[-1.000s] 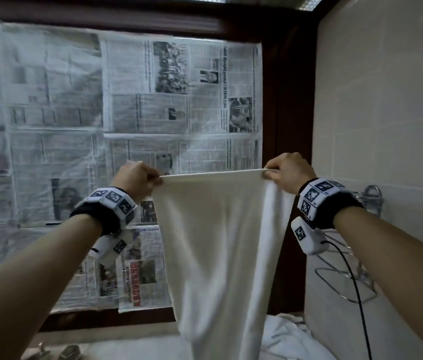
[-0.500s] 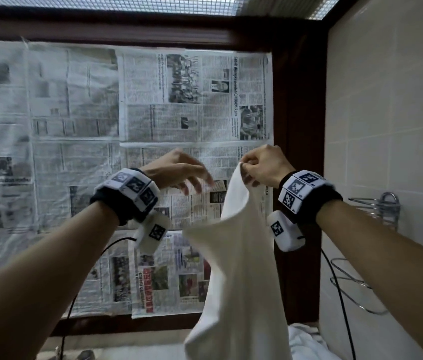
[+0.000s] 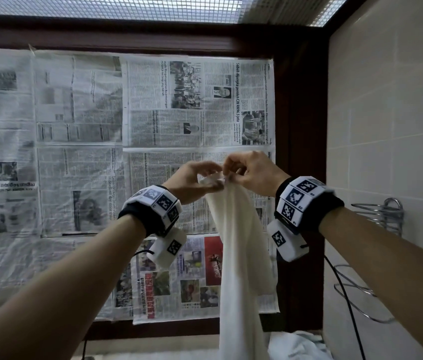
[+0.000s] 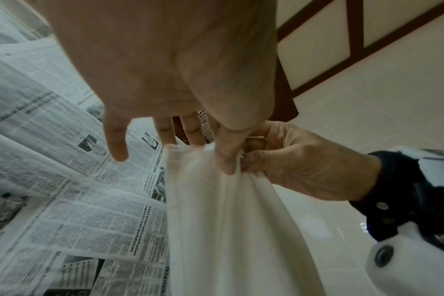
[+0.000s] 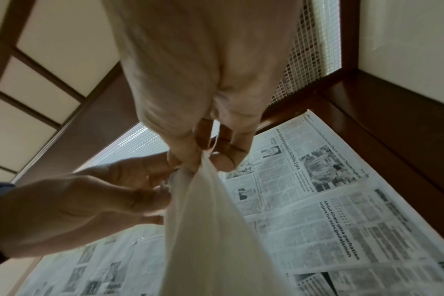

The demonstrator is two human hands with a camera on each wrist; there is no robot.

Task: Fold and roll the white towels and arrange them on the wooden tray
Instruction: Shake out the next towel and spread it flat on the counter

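A white towel (image 3: 241, 255) hangs in front of me as a long narrow strip, its top corners brought together. My right hand (image 3: 231, 175) pinches the top edge between thumb and fingers; the pinch (image 5: 205, 160) shows close up in the right wrist view. My left hand (image 3: 213, 179) meets it from the left. Its thumb (image 4: 226, 160) presses the towel (image 4: 228, 220) against the fingers behind, the other fingers spread. The right hand (image 4: 292, 166) sits right beside it. The towel (image 5: 210, 230) drops away below both hands. No wooden tray is in view.
Newspaper sheets (image 3: 101, 152) cover the window behind the towel. A tiled wall (image 3: 400, 126) stands on the right with a chrome wire rack (image 3: 379, 214) fixed to it. A crumpled white cloth (image 3: 296, 346) lies at the bottom right. A black cable (image 3: 345, 302) hangs from my right wrist.
The towel was stretched wide between both hands. The left hand let go its corner, then moved right to meet the right hand, and the towel now hangs doubled and narrow.
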